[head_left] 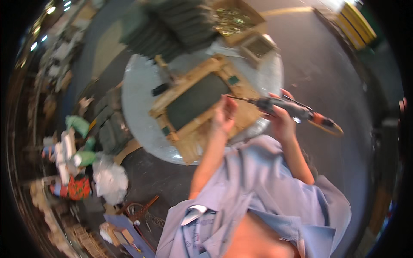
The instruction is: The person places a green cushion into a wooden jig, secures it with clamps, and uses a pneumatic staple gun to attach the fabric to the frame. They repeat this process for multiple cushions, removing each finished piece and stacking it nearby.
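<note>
My right hand [282, 122] grips a grey inline power screwdriver [275, 104] with an orange band near its rear end. Its thin bit points left, over a wooden frame [189, 88] on a round table. At the bit's tip, the fingers of my left hand [224, 115] are closed together; what they pinch is too small to make out. A dark green rectangular pad [198, 102] lies inside the frame, beyond my left hand. Small green pieces [233, 80] sit at two of the frame's corners.
The round table [137, 107] is wrapped in clear film. Stacked dark pads [167, 30], a carton of shiny metal parts [234, 19] and a smaller box [258, 48] stand at its far side. A black object [160, 89] lies left of the frame. Bags [109, 178] lie on the floor at left.
</note>
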`<move>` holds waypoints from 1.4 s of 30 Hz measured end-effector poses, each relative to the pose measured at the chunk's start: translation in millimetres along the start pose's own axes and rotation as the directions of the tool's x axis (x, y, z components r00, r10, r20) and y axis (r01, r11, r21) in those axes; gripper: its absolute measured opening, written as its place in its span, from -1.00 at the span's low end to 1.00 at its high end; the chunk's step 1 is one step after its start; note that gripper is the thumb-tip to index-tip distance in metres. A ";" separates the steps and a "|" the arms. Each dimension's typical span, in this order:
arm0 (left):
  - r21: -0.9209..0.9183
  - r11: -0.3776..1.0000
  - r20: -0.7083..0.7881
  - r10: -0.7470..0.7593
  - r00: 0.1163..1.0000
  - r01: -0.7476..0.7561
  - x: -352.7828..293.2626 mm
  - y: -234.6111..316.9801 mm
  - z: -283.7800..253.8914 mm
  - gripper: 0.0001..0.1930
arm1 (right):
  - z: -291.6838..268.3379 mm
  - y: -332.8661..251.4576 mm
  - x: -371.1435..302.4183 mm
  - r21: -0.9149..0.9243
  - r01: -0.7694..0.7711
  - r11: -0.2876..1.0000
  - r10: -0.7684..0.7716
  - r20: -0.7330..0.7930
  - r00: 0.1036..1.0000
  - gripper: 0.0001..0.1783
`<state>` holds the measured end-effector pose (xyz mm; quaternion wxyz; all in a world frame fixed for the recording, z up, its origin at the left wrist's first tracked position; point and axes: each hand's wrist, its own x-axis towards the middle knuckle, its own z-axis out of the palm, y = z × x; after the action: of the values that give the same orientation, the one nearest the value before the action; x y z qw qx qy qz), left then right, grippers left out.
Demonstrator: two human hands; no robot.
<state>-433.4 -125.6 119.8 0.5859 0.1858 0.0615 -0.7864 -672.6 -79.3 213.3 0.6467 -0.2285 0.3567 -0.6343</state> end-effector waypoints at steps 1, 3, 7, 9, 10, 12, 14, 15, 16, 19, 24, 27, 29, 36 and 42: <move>0.008 0.999 -0.005 0.050 0.999 -0.050 1.5 -0.8 -4.2 -0.85 | 1.2 -0.2 0.2 -0.047 -0.004 0.999 0.003 -0.020 1.000 -0.05; 0.012 1.000 0.014 -0.023 1.000 0.023 11.6 2.1 -18.4 -0.86 | -2.1 0.4 1.1 -0.047 -0.006 0.999 0.005 -0.018 1.000 -0.04; 0.282 0.954 -0.091 0.130 0.987 -0.100 4.7 4.6 -11.8 -0.83 | -4.6 3.7 3.6 -0.063 0.027 0.998 -0.028 -0.002 1.000 -0.11; 0.336 0.931 -0.079 0.182 0.980 -0.146 -4.0 5.3 -12.1 -0.81 | -3.5 7.3 7.1 -0.074 0.012 0.997 -0.011 0.024 1.000 -0.12; 0.359 0.921 -0.091 0.196 0.976 -0.151 -5.7 5.5 -14.2 -0.81 | -0.4 7.6 8.9 -0.072 -0.002 0.997 0.005 0.041 0.999 -0.12; 0.411 0.899 -0.124 0.220 0.968 -0.152 -7.7 9.9 -17.1 -0.80 | 2.6 5.8 15.0 -0.094 -0.016 0.995 0.020 0.039 0.999 -0.12; 0.512 0.846 -0.102 0.231 0.968 -0.148 -8.2 17.0 -19.2 -0.79 | 2.6 5.9 24.6 -0.105 -0.047 0.993 0.052 0.047 0.998 -0.12; 0.563 0.816 -0.093 0.224 0.970 -0.135 -11.0 21.7 -21.3 -0.78 | 6.5 4.0 27.2 -0.119 -0.067 0.991 0.070 0.028 0.997 -0.14; 0.612 0.781 -0.085 0.217 0.972 -0.121 -12.5 24.9 -23.1 -0.78 | 7.4 2.7 30.7 -0.134 -0.076 0.988 0.080 0.027 0.996 -0.14; 0.638 0.767 -0.095 0.168 0.981 -0.070 -7.7 37.2 -26.8 -0.74 | 14.8 5.1 50.2 -0.158 -0.107 0.982 0.115 0.043 0.992 -0.16; 0.380 0.922 -0.293 0.196 0.936 -0.074 15.2 36.2 -40.2 -0.67 | 28.4 12.4 78.0 -0.219 -0.099 0.971 0.105 0.015 0.994 -0.18; 0.438 0.890 -0.463 0.343 0.817 -0.125 41.6 41.8 -71.2 -0.61 | 46.4 18.4 102.6 -0.323 0.007 0.946 -0.005 0.007 1.000 -0.20; 0.732 0.671 -0.396 0.564 0.725 -0.122 62.4 56.0 -38.7 -0.49 | 42.7 22.6 128.8 -0.358 0.060 0.932 -0.063 0.003 0.998 -0.23; 0.726 -0.680 0.328 0.467 0.821 0.097 122.7 95.3 -49.8 -0.60 | 69.3 48.0 205.9 -0.508 0.257 0.822 -0.198 0.168 0.966 -0.34; 0.408 -0.906 0.321 0.258 0.911 0.113 143.6 84.3 -56.1 -0.21 | 75.0 79.7 238.0 -0.580 0.319 0.750 -0.199 0.262 0.944 -0.36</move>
<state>-376.6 -262.8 25.9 0.0766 0.6850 -0.7196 -0.0841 -577.9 -317.9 161.0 0.4725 -0.5310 0.4469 -0.5432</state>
